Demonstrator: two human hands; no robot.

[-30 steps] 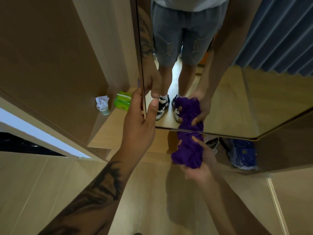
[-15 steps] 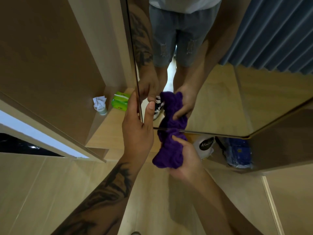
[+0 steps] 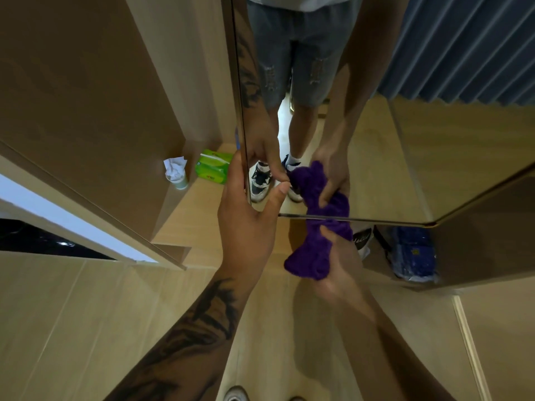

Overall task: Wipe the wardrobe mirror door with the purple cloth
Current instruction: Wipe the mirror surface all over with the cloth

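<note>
The wardrobe mirror door [image 3: 405, 154] stands open in front of me and reflects my legs and both hands. My left hand [image 3: 249, 224] grips the door's left edge near its bottom corner, fingers behind the edge and thumb on the glass side. My right hand [image 3: 341, 270] holds the bunched purple cloth [image 3: 312, 256] pressed against the mirror's bottom edge, just right of my left hand.
Inside the wardrobe on the left shelf lie a green wipes pack [image 3: 212, 167] and a small cup with crumpled tissue [image 3: 176, 173]. Under the door on the right are a blue bag [image 3: 414, 256] and a white item with a black label [image 3: 362, 238]. The floor is light wood.
The purple cloth slid left along the mirror's bottom edge towards my left hand, then back slightly right. My left hand kept its hold on the door edge.
</note>
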